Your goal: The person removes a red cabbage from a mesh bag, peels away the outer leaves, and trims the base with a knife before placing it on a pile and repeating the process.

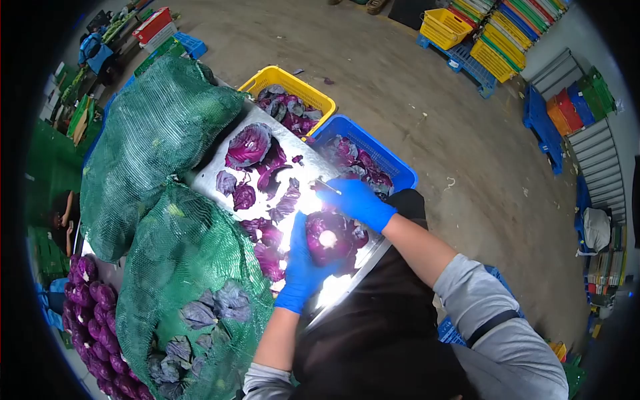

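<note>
A red cabbage (337, 243), its pale cut stem end facing up, rests on the shiny metal table at my body. My left hand (300, 270), in a blue glove, grips its left side. My right hand (360, 201), also blue-gloved, is closed around a knife (328, 187) just above the cabbage; glare and fingers hide most of the knife. Loose purple leaves (288, 200) and trimmings lie about the table. Farther back on it sits a large leafy piece of red cabbage (249, 145).
Blue (400, 167) and yellow (323, 100) crates of cabbage leaves adjoin the table. Full green mesh sacks (160, 127) and an open mesh sack (180, 247) stand at left, beside stacked red cabbages (93, 320). A person (97, 53) is at the far left.
</note>
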Demonstrator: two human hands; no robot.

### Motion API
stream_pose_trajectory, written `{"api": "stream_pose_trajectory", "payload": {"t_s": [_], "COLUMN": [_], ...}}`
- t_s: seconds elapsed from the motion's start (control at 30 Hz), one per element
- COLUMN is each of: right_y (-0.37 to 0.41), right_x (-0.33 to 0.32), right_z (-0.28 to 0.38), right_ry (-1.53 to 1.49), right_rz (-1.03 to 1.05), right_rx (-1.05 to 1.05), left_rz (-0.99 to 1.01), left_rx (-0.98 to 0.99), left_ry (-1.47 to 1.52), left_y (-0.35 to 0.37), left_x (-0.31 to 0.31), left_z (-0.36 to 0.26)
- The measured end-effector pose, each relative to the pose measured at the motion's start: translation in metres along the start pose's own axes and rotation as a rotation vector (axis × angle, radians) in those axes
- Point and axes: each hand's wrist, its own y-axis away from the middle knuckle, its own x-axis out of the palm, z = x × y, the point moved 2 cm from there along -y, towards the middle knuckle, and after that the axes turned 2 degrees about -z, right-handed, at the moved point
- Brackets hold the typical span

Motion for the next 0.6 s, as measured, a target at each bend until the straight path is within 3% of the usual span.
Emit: {"api": "stream_pose_trajectory", "payload": {"t_s": [0.03, 0.1, 0.13, 0.17, 0.23, 0.27, 0.3, 0.37, 0.5, 0.57, 0.6], "right_y": [0.002, 0.007, 0.012, 0.019, 0.044, 0.054, 0.068, 0.071, 0.072, 0.07, 0.077], "right_x": [0.003, 0.005, -0.004, -0.006, -0.009, -0.012, 0.021, 0.018, 0.017, 0.013, 0.002], "right_z": [-0.002, -0.012, -0.015, -0.012, 0.007, 0.028, -0.001, 0.009, 0.006, -0.007, -0.015], "right_ry": [-0.004, -0.529, -0.583, -0.581, -0.336, -0.372, 0.128, -0.463, -0.386, -0.159, -0.431], "right_rz": [0.004, -0.067, 0.038, 0.033, -0.172, 0.064, -0.254, 0.023, -0.062, -0.121, 0.005], "right_rx": [0.002, 0.282, 0.342, 0.343, 0.032, 0.216, -0.396, 0.039, 0.087, 0.13, 0.37], "left_rz": [-0.005, 0.027, 0.001, -0.033, -0.049, -0.056, -0.06, -0.044, -0.028, -0.046, -0.041], "left_rx": [-0.016, -0.072, -0.094, -0.115, -0.118, -0.117, -0.115, -0.072, -0.193, -0.247, -0.315], "left_ry": [0.115, 0.241, 0.254, 0.272, 0.285, 0.244, 0.201, 0.078, 0.344, 0.435, 0.551], "left_y": [0.001, 0.004, 0.006, 0.007, 0.007, 0.005, 0.004, 0.002, 0.001, -0.005, -0.004], "left_x": [-0.005, -0.009, -0.01, -0.011, -0.009, -0.008, -0.008, -0.008, -0.015, -0.022, -0.025], "left_z": [-0.004, -0.011, -0.007, -0.003, -0.001, 0.001, 0.003, 0.008, 0.009, 0.01, 0.012]}}
